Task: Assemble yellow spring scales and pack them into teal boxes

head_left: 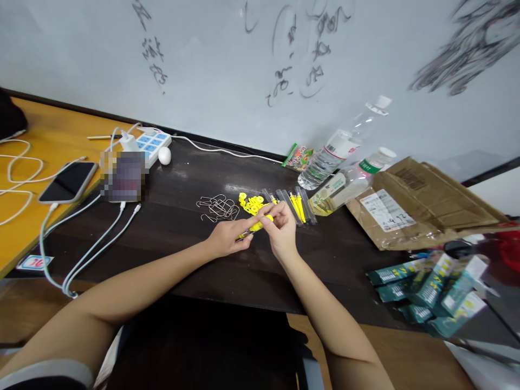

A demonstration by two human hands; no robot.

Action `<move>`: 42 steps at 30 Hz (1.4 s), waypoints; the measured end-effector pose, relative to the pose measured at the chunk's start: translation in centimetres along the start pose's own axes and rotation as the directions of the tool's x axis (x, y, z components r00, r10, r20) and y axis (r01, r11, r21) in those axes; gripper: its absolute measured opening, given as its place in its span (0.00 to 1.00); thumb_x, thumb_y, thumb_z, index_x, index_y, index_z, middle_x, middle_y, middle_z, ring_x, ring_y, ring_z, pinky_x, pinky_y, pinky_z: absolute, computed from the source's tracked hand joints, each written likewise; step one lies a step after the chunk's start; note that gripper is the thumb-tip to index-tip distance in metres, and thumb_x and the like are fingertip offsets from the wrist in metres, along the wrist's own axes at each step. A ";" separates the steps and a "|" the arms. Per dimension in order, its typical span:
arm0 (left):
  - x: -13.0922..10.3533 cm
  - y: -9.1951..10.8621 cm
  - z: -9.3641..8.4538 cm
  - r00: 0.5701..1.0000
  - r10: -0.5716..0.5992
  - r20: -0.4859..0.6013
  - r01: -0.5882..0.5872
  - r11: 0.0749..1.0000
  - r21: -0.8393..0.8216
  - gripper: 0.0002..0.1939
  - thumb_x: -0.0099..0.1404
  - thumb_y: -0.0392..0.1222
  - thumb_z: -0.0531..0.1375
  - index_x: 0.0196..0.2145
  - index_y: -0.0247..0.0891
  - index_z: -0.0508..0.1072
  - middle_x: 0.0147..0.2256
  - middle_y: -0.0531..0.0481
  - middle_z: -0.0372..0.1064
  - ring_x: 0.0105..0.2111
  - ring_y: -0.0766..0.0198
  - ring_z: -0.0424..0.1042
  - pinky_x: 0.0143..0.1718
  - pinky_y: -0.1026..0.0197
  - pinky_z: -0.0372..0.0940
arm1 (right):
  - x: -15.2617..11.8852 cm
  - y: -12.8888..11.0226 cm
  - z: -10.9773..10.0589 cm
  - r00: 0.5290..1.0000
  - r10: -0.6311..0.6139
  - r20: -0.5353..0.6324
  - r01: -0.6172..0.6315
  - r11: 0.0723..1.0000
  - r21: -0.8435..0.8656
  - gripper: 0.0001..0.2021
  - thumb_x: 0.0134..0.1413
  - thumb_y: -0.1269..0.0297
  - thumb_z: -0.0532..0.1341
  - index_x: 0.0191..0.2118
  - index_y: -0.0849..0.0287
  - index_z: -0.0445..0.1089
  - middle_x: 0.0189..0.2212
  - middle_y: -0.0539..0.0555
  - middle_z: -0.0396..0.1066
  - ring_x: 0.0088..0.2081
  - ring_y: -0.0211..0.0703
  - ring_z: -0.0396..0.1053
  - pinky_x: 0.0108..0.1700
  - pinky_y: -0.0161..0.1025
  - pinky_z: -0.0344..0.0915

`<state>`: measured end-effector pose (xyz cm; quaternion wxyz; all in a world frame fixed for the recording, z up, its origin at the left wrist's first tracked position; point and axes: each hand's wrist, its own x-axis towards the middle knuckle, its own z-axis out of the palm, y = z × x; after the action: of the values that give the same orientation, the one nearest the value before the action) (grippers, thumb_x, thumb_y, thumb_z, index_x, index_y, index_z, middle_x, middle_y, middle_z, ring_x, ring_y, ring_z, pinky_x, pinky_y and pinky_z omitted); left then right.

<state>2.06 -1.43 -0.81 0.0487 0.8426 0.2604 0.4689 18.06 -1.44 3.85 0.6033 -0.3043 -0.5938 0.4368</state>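
Both hands meet above the dark table [195, 173], fingers closed on one slim piece with yellow parts [255, 227]; its exact kind is too small to tell. My left hand [227, 236] grips the near end, where a dark or metallic part shows. At the other end, the thumb and fingers of my right hand [283, 230] pinch a yellow part. Just beyond them lies a pile of small yellow plastic parts [252, 203]. Bent metal wire hooks [218, 208] are heaped to its left. To the right are clear tubes with yellow sticks [298, 207], partly behind my right hand.
Water bottles [325, 162] and a cardboard parcel [390, 206] stand back right, near several green boxes [430, 287]. A small snack packet [298, 157] lies by the whiteboard [211, 70]. Phones [69, 181], cables and a power strip [152, 143] occupy the left.
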 end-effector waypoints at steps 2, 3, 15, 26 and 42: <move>-0.1 -0.1 0.0 1.000 -0.011 0.006 0.011 1.000 -0.011 0.35 0.64 0.36 0.52 0.67 0.46 0.46 0.37 0.54 0.75 0.26 0.72 0.71 0.30 0.70 0.66 | -0.1 0.3 -0.5 0.998 0.019 0.057 -0.020 1.000 0.013 0.17 0.45 0.53 0.68 0.36 0.53 0.62 0.30 0.48 0.70 0.32 0.40 0.69 0.37 0.40 0.66; -0.1 -0.1 0.0 1.000 -0.016 0.003 0.016 1.000 -0.016 0.36 0.64 0.37 0.52 0.67 0.47 0.45 0.38 0.54 0.75 0.26 0.72 0.71 0.30 0.70 0.66 | 0.0 0.3 -1.0 0.995 0.032 0.094 -0.034 0.999 0.013 0.17 0.46 0.52 0.67 0.39 0.52 0.65 0.32 0.50 0.71 0.34 0.41 0.69 0.38 0.41 0.67; 0.0 -0.1 0.1 1.000 0.005 -0.014 -0.006 0.999 -0.033 0.33 0.64 0.36 0.52 0.66 0.46 0.49 0.37 0.53 0.75 0.26 0.72 0.70 0.30 0.69 0.67 | 0.9 -0.1 -2.2 0.982 0.066 0.178 -0.065 0.998 -0.008 0.14 0.44 0.55 0.69 0.28 0.55 0.64 0.30 0.50 0.72 0.32 0.41 0.70 0.33 0.39 0.67; 0.0 0.0 0.1 1.000 0.024 -0.016 -0.024 1.000 -0.013 0.34 0.64 0.36 0.52 0.66 0.46 0.46 0.40 0.53 0.75 0.28 0.72 0.72 0.31 0.70 0.67 | 0.2 0.2 -1.3 0.990 -0.047 0.133 0.040 0.998 0.052 0.16 0.45 0.57 0.69 0.38 0.52 0.63 0.30 0.48 0.71 0.32 0.40 0.70 0.35 0.38 0.67; -0.4 -0.2 0.4 1.000 0.010 0.008 -0.010 1.000 -0.027 0.34 0.64 0.37 0.52 0.66 0.48 0.47 0.39 0.53 0.74 0.27 0.72 0.71 0.31 0.69 0.68 | 1.0 -0.9 -2.4 0.973 0.065 0.221 -0.054 0.997 -0.056 0.14 0.44 0.57 0.70 0.27 0.57 0.65 0.29 0.50 0.69 0.30 0.37 0.68 0.32 0.36 0.67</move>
<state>2.13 -1.37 -1.43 0.0588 0.8449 0.2498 0.4693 20.50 -0.60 4.81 0.5119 -0.2859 -0.6590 0.4712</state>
